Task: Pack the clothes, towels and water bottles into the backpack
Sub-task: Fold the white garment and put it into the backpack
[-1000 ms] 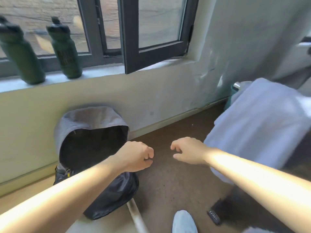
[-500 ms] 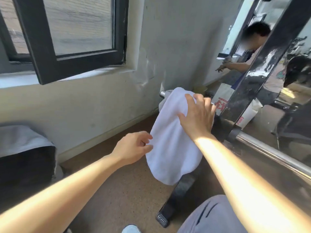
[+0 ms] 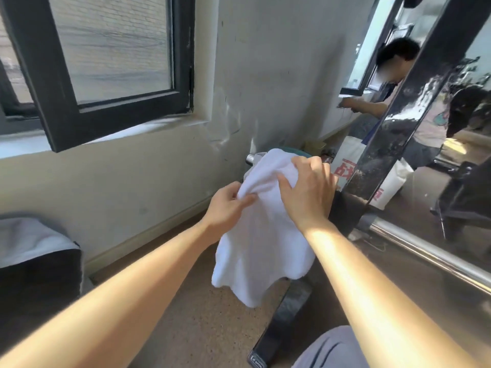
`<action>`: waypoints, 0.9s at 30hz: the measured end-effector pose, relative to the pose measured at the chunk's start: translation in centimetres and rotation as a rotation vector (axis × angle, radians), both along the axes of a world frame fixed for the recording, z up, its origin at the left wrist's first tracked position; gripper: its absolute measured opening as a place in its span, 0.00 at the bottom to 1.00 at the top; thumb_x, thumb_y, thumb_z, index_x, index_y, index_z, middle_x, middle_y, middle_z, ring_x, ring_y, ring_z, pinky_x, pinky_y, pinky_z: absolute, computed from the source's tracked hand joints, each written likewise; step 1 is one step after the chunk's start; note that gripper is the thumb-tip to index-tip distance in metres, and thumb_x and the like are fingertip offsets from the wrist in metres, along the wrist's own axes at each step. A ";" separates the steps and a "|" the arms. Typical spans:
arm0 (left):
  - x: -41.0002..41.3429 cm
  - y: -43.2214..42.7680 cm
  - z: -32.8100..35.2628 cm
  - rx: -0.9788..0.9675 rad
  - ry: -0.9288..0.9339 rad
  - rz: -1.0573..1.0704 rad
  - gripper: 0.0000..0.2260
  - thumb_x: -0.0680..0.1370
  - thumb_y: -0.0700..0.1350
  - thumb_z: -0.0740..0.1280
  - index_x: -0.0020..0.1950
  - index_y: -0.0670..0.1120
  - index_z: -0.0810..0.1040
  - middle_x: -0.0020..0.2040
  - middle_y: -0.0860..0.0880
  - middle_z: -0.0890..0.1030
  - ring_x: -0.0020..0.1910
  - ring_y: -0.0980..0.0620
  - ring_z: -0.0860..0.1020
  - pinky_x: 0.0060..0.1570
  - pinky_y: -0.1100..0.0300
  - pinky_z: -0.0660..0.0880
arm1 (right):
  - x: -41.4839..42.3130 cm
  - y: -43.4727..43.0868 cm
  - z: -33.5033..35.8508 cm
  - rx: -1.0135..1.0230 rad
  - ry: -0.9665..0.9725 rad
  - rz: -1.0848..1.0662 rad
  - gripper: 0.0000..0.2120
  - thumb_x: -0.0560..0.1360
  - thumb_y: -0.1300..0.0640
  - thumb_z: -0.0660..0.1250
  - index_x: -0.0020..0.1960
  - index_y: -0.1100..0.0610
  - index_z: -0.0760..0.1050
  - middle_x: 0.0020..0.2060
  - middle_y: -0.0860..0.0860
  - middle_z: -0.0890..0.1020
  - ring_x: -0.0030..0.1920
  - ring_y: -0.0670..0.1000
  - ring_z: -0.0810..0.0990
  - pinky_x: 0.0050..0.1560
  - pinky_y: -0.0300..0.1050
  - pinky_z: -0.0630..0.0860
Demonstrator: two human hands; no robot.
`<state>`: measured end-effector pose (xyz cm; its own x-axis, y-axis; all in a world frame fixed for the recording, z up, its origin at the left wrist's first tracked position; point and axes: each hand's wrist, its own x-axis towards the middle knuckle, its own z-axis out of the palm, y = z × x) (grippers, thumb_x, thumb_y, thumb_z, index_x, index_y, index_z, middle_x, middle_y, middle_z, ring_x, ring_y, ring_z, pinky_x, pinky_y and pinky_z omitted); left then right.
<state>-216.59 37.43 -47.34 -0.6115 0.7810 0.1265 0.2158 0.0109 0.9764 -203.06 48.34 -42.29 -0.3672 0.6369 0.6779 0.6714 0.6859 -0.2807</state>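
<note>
Head view shows both hands on a white towel (image 3: 261, 235). The left hand (image 3: 228, 205) pinches a fold of the cloth near the top, with the thumb and fingers squeezed on it. The right hand (image 3: 309, 192) lies spread over the top of the towel, fingers curled down onto the cloth, gripping it. Both bare arms reach forward from the bottom of the view. The towel hangs over the end of a shiny metal bar (image 3: 251, 158), and its lower edge dangles loose above the brown floor (image 3: 202, 328). Just right of the towel stands a thick black slanted post (image 3: 414, 102), and a second silver bar (image 3: 430, 253) runs along the right side. A black foot of the frame (image 3: 281, 325) rests on the floor under the towel. At the far left edge sits the backpack (image 3: 37, 282), dark with a grey flap on top, well apart from the towel and leaning near the pale wall (image 3: 159, 176). Above it is a window with a black frame (image 3: 183, 62). A white bag with red marks (image 3: 372, 181) stands behind the post. Another person (image 3: 393, 83) is seen in the far right corner.
</note>
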 end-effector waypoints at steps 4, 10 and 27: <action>-0.4 -0.9 2.6 0.176 -0.206 0.093 0.11 0.83 0.49 0.66 0.45 0.44 0.74 0.43 0.49 0.77 0.40 0.53 0.77 0.44 0.56 0.74 | 0.6 0.2 0.5 -0.119 0.067 -0.007 0.29 0.79 0.39 0.62 0.74 0.55 0.70 0.67 0.55 0.77 0.67 0.61 0.72 0.67 0.58 0.67; -2.4 0.1 5.2 0.269 -0.201 0.278 0.17 0.77 0.47 0.61 0.39 0.33 0.71 0.39 0.44 0.73 0.38 0.49 0.70 0.37 0.58 0.68 | 1.5 -0.4 1.1 -0.297 0.018 0.053 0.35 0.77 0.41 0.64 0.78 0.54 0.61 0.73 0.57 0.71 0.70 0.62 0.71 0.68 0.58 0.69; -1.7 0.4 2.9 -0.093 0.174 0.455 0.14 0.77 0.47 0.67 0.61 0.48 0.72 0.59 0.49 0.76 0.57 0.46 0.76 0.56 0.50 0.75 | 3.0 0.5 1.3 -0.327 -0.021 0.272 0.09 0.78 0.52 0.65 0.52 0.51 0.84 0.74 0.50 0.70 0.70 0.61 0.65 0.70 0.57 0.62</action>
